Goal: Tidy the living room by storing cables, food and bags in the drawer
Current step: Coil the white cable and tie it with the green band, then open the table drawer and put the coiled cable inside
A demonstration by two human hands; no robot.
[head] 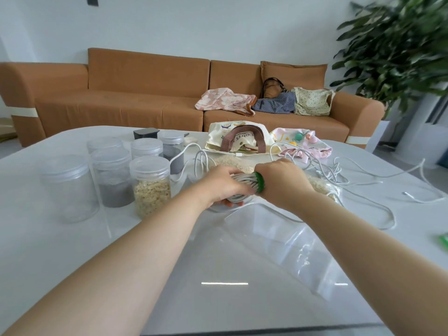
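Left hand (pixel 223 183) curls round one end of a coil (pixel 242 181) of white cable, thumb on top and fingertips showing beneath. The right hand (pixel 281 180) closes over the other end, where a green band (pixel 260 181) rings the coil. Its fingertips are hidden, so I cannot tell whether it is fastening the band or only holding. The coil hangs just above the worktop (pixel 72 251), near its middle. No drawer is in view.

The coil should be light and limp, and likely to spring open if released before the band is tight. The best hold is probably across all the loops at once, near the band. The loose cables (pixel 339 175) on the right trail in soft loops and will snag on each other; they are too tangled to count.

Six lidded jars (pixel 151 185) stand on the left. One holds oats, two hold grey powder, and the rest look empty or cannot be read. They look like clear plastic, smooth and likely slippery, so best taken round the body.

Two bags of grain (pixel 230 163) lie under the hands and will probably sag when lifted.

Two cloth bags (pixel 238 139) lie on the worktop and four more (pixel 276 103) on the sofa (pixel 121 93). All are soft and foldable.
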